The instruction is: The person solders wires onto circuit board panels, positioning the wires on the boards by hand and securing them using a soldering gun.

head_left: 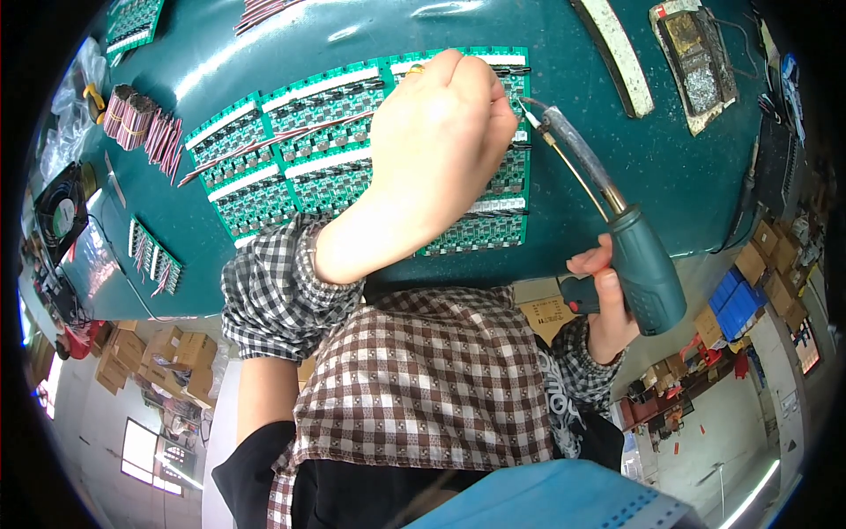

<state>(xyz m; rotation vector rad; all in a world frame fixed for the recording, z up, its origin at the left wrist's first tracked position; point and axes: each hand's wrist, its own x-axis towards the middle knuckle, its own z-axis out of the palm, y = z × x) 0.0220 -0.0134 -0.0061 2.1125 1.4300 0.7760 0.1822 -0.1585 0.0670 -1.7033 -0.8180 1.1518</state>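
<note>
My right hand [608, 295] grips the handle of a green soldering gun [648, 273] with a red trigger button. Its thin tip and a bent feed tube [577, 141] reach up-left to the right edge of the green circuit boards [326, 176]. Over those boards my left hand [441, 145] is closed, fingertips pinched near the soldering tip. A red-and-black wire [282, 137] runs from under this hand leftward across the boards. The pinched end is hidden by the fingers. The boards lie joined in rows, with white strips and black leads.
Wire bundles [132, 119] and a small board with wires [154, 256] lie on the left of the green table, near a black fan [63, 212]. On the right are a curved white-and-black strip [617, 57] and a soldering tray [696, 66]. Another board [132, 26] sits far left.
</note>
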